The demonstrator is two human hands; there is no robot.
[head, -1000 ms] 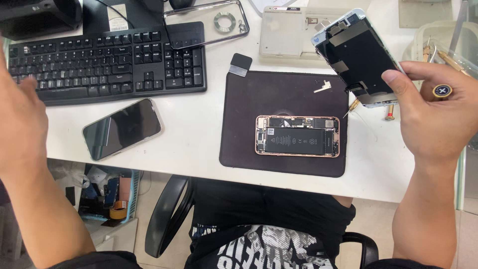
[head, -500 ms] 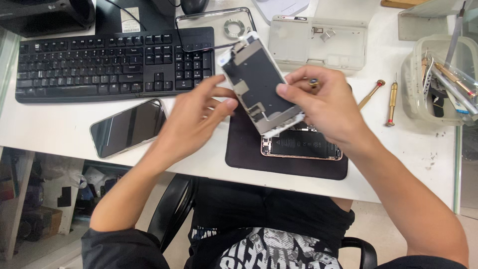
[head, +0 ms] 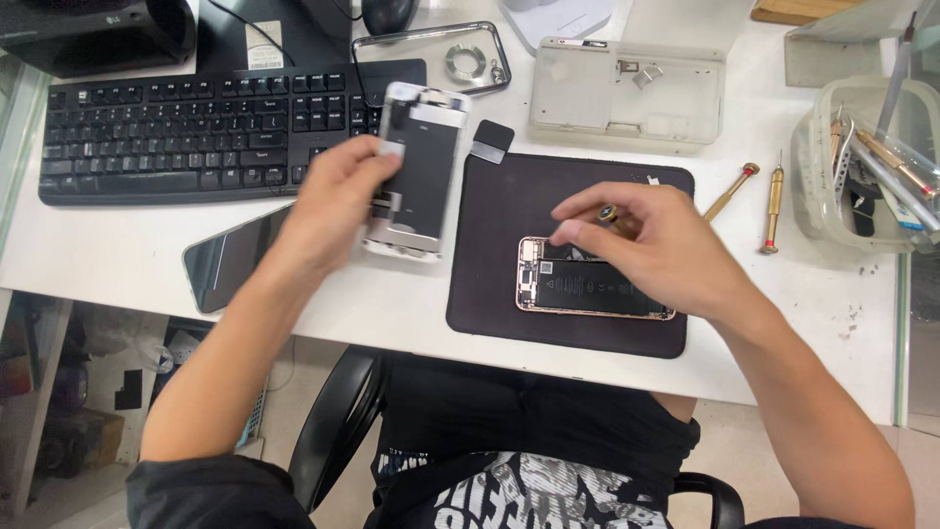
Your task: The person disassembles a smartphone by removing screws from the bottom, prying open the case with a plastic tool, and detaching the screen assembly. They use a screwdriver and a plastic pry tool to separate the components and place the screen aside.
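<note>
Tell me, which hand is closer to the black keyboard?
Left. The left hand, holding the detached phone screen, is beside the keyboard; the right hand hovers over the opened phone.

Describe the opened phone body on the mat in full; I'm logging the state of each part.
The opened phone body lies flat, face up, lengthwise across the dark work mat. Its screen is off, so the inside shows: a long black battery, small boards and connectors at the left end, and a rose-gold metal rim. The right hand, holding a small brass-tipped tool, hovers over its upper edge and hides part of it; whether it touches is unclear.
</note>
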